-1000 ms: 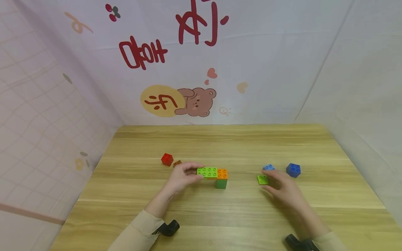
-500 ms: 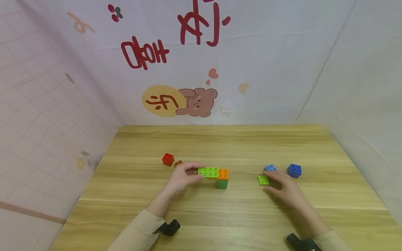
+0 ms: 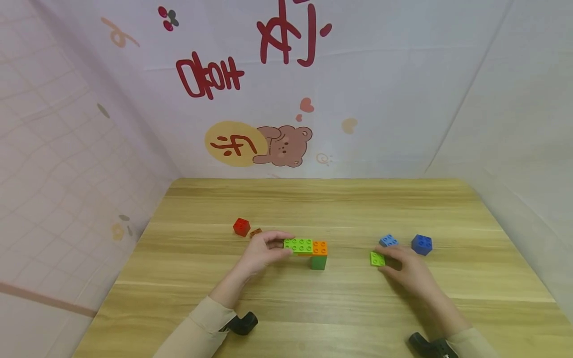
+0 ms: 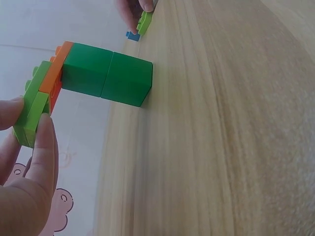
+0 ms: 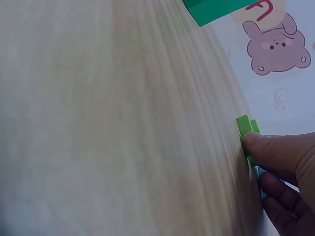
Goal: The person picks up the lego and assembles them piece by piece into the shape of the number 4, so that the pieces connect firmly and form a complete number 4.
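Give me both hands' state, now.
Left hand: closed, holding the long lime brick.
Right hand: closed, pinching the small lime brick.

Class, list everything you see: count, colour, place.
Table: one, wooden, foreground
Backdrop: count unclear, whitish, around table
Block structure: one, green, orange, lime, centre
Red brick: one, red, leftmost block
Brown piece: one, brown, beside red brick
Lime plate: one, lime, right of centre
Blue brick: one, light blue, beyond plate
Navy brick: one, navy, rightmost block
Sleeves: two, beige, on forearms
Wrist devices: two, black, at wrists
Left hand: one, bare, pinching structure
Right hand: one, bare, pinching plate
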A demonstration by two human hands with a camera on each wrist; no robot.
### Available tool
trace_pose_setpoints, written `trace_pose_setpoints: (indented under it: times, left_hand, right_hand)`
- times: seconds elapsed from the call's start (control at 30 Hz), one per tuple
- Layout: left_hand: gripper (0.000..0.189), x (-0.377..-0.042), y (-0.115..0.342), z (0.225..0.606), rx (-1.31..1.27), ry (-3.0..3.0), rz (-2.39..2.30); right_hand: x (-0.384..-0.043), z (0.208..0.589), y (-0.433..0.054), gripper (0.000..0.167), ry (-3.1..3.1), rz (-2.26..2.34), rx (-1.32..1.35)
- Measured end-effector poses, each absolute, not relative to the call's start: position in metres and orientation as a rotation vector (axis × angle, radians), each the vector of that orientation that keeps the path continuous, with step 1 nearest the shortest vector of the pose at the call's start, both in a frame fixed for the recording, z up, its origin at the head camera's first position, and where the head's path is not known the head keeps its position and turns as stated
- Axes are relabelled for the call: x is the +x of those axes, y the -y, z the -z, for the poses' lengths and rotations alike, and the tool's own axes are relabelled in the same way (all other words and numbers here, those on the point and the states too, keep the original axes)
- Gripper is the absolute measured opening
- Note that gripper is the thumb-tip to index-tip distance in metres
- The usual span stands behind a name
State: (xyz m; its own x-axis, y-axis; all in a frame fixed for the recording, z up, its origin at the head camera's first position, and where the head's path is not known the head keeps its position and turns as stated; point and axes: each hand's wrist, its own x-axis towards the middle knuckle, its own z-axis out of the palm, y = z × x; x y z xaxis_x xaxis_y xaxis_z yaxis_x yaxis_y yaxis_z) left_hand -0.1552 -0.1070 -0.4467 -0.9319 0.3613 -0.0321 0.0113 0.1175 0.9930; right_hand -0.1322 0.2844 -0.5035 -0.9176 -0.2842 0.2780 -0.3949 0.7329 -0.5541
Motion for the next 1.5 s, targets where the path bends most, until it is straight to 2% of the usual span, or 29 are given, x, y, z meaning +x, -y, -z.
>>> trace_pose_setpoints:
  times: [0.4, 1.5]
  left_hand:
    - [0.035, -0.156, 0.107, 0.448, 0.375, -2.134, -1.897]
    - [0.036, -0.157, 0.106, 0.448, 0.362, -2.12, -1.92]
  right_hand:
    - [-0.136, 0.499, -0.273, 0.041, 2.749, -0.918, 0.559]
    - [-0.147, 0.441, -0.184, 0.043, 2.538, -1.095, 0.828]
